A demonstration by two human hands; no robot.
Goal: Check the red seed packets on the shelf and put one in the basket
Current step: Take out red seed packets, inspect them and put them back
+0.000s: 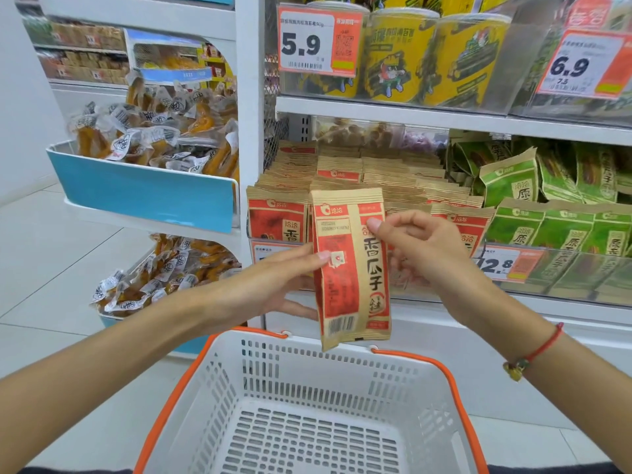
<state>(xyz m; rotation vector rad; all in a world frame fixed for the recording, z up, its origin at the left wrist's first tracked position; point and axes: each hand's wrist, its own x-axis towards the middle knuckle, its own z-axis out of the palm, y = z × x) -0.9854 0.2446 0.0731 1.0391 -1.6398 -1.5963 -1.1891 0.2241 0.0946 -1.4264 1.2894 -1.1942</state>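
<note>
A red and tan seed packet hangs upright in front of the shelf, above the far rim of the white basket with orange trim. My left hand grips the packet's left edge, thumb on the front and fingers behind. My right hand pinches its upper right edge with curled fingers. More red seed packets stand in rows on the shelf behind. The basket holds nothing.
Green seed packets fill the shelf to the right, behind a price tag. Yellow tubs stand on the shelf above. Blue-fronted bins of wrapped snacks are on a rack at the left. Pale floor tiles lie below.
</note>
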